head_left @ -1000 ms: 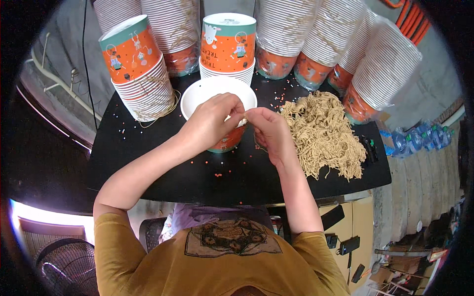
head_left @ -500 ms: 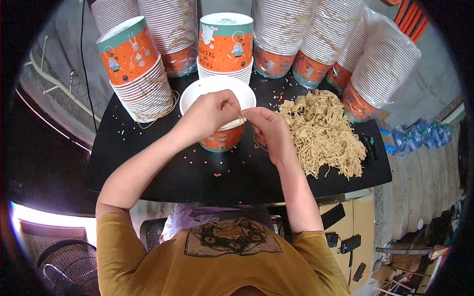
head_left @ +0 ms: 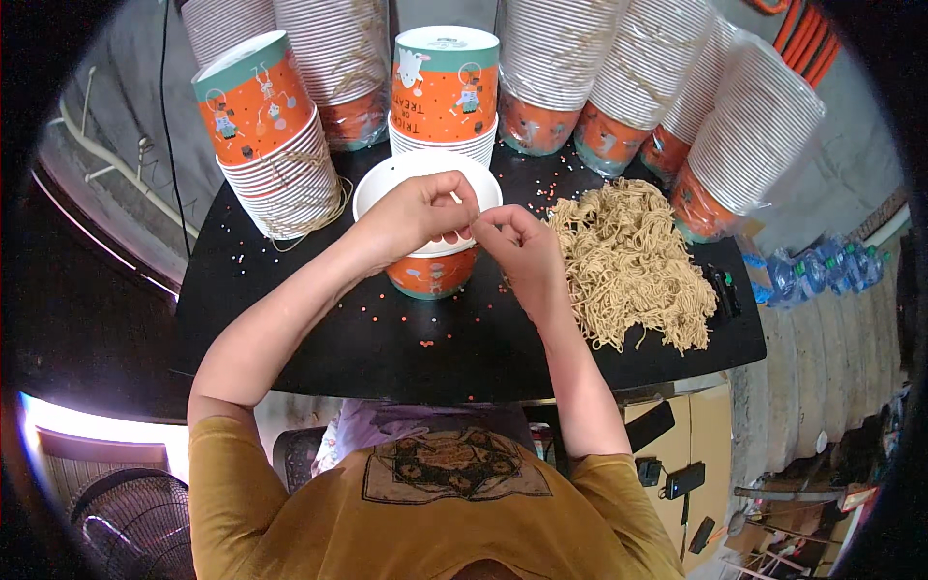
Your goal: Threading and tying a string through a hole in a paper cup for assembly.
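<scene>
A paper bucket [head_left: 432,274], orange outside and white inside, stands upright on the black table in front of me. At the right side of its rim my left hand [head_left: 425,208] reaches over from the left, thumb and fingertips pinched together. My right hand [head_left: 525,253] meets it there, also pinching, its fingertips almost touching the left ones. Between them is a thin tan cord, mostly hidden by the fingers. Just right of my right hand lies a heap of tan cords [head_left: 633,266].
Upside-down stacked buckets [head_left: 445,92] stand behind the bucket, and another stack [head_left: 256,126], with cords hanging on it, is at left. Several plastic-wrapped stacks [head_left: 744,135] line the table's back and right. Small confetti bits [head_left: 425,343] dot the black table [head_left: 290,329].
Both hands stay at the rim and have shifted only slightly. My right hand has moved a little up and left, and the fingers of both hands have changed their pinch.
</scene>
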`<state>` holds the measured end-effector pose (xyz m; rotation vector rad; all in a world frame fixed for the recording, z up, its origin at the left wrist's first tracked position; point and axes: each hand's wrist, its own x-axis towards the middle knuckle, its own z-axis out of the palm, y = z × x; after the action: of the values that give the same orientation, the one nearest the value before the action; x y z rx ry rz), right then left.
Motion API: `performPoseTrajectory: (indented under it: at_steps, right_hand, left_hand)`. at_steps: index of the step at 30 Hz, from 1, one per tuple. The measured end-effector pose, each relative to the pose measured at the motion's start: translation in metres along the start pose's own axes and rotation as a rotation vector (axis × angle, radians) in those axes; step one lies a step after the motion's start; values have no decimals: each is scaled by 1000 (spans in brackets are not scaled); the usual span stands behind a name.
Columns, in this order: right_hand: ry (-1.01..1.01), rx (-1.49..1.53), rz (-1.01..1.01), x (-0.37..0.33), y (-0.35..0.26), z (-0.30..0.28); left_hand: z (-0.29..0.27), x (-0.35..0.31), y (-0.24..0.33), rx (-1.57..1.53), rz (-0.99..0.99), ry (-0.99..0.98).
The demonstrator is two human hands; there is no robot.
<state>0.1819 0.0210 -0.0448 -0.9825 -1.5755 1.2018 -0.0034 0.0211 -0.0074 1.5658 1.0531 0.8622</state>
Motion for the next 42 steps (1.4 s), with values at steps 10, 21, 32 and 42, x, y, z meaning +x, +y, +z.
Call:
performPoseTrajectory:
  at_steps: [10,21,32,42]
  right_hand:
    - [46,113,-52,2,7,4]
    - [40,288,56,3,7,3]
    - [43,414,211,3,11,-2]
    - [7,503,219,2,13,-4]
  left_hand:
    - [0,0,-6,170,-78,-6]
    - [-2,11,4,141,-278,-97]
    - [0,22,-8,59,-187,-122]
    - [9,16,-2,145,-177,-30]
